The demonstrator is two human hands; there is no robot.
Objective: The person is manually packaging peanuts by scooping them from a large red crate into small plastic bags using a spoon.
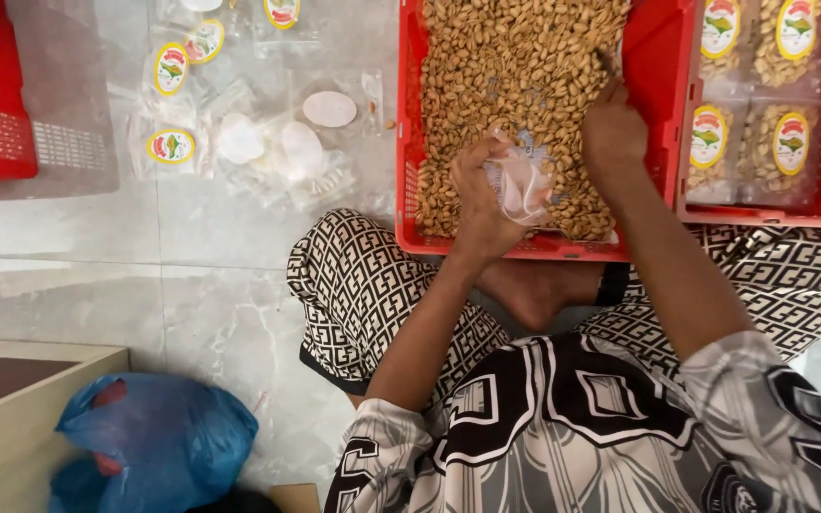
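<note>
Hands: left hand [475,195] grips one clear bag [523,185]; right hand [612,128] scoops nuts [505,66], grip unclear.

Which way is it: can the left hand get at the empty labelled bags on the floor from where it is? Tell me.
Probably yes, but not freely. The left hand is gripping a small clear bag over the nuts in the red crate. The empty labelled bags lie on bare floor left of the crate, nothing between.

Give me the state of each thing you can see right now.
Left hand: holding small clear bag open
Right hand: in the nuts
Red crate: full of nuts
Labelled packs: filled
Empty bags: on floor
Blue bag: bunched
</note>
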